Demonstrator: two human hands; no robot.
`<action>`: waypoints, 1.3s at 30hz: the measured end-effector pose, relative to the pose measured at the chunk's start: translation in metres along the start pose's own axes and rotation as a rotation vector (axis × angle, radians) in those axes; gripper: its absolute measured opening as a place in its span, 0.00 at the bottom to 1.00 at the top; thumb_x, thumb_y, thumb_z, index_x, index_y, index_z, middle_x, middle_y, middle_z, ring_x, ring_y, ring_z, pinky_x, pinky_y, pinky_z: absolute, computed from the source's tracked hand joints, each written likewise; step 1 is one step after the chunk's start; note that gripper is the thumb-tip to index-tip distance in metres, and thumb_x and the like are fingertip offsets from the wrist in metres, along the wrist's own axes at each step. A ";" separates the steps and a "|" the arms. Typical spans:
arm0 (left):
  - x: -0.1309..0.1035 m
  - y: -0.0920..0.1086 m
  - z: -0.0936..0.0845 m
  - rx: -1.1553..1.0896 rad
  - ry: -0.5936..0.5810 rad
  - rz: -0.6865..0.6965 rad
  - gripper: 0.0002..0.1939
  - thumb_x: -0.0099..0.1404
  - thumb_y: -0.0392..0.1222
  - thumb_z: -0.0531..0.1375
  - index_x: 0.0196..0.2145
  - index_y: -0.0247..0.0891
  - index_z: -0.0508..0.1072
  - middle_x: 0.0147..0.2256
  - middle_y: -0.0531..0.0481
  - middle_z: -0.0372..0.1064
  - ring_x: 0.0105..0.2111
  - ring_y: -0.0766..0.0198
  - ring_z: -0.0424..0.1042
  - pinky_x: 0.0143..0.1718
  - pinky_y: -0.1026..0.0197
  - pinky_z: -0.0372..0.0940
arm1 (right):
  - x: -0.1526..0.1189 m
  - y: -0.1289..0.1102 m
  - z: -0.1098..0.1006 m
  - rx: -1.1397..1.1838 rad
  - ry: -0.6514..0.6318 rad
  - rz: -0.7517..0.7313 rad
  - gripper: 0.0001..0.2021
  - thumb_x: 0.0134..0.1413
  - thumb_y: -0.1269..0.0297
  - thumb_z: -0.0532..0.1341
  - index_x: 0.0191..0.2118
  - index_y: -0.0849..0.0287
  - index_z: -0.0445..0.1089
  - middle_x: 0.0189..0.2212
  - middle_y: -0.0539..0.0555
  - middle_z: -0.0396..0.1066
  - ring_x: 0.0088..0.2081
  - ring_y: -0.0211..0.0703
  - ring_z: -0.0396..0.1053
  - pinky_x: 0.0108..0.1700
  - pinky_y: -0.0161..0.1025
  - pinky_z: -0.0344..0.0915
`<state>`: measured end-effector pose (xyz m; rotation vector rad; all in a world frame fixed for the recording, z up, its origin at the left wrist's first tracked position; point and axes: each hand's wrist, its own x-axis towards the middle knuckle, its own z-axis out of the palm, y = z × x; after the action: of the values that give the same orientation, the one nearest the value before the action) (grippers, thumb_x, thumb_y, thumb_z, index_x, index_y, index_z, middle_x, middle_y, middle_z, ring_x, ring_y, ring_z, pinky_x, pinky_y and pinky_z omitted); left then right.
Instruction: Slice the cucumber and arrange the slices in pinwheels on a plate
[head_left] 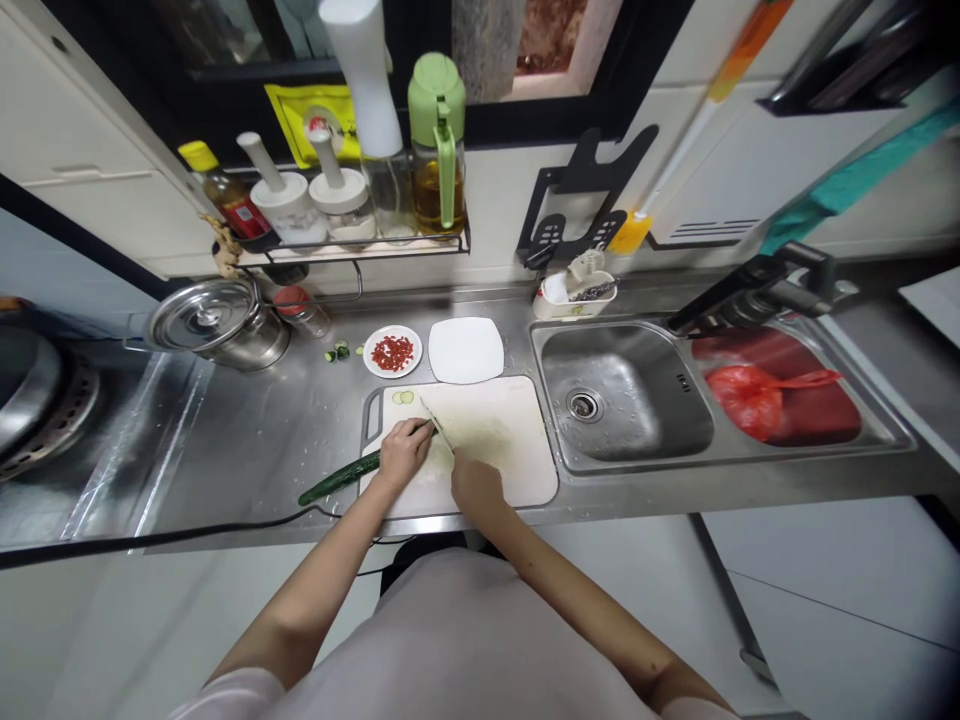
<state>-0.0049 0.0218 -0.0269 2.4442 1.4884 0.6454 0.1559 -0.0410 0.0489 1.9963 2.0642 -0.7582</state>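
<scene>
A long dark green cucumber [339, 479] lies slanted across the left edge of the white cutting board [517, 420]. Wrapped over its right end is my left hand [405, 450], fingers bent down on it. The handle of a knife is in my right hand [477, 484], held closed. The knife's thin blade [437, 425] points up and left, close beside my left fingertips at the cucumber's end. Two pale cucumber slices [403, 397] rest near the board's upper left corner. My fingers hide the cucumber's right part.
Behind the board stand a plate of chopped red pieces [392, 352] and a white square plate [466, 350]. Green scraps [339, 351] lie left of them. A steel pot [225, 325] is farther left. On the right is a sink [630, 390] with a red bag [750, 400] in its second basin.
</scene>
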 end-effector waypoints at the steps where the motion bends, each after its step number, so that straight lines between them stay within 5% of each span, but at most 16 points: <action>1: 0.000 -0.001 0.000 -0.002 -0.003 0.001 0.12 0.68 0.40 0.54 0.43 0.45 0.77 0.42 0.46 0.72 0.41 0.60 0.69 0.43 0.58 0.66 | 0.000 -0.001 0.000 0.002 -0.010 0.001 0.16 0.64 0.73 0.46 0.52 0.64 0.65 0.34 0.62 0.75 0.37 0.49 0.76 0.37 0.40 0.68; 39: 0.001 -0.011 0.006 -0.033 -0.039 0.080 0.13 0.69 0.42 0.53 0.45 0.46 0.76 0.43 0.47 0.72 0.43 0.61 0.69 0.45 0.58 0.66 | 0.017 -0.003 -0.008 0.130 -0.070 0.025 0.16 0.62 0.72 0.48 0.51 0.66 0.66 0.40 0.64 0.74 0.44 0.48 0.74 0.42 0.38 0.66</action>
<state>-0.0105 0.0281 -0.0361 2.4877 1.3602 0.6281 0.1530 -0.0224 0.0493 2.0261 1.9952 -0.9663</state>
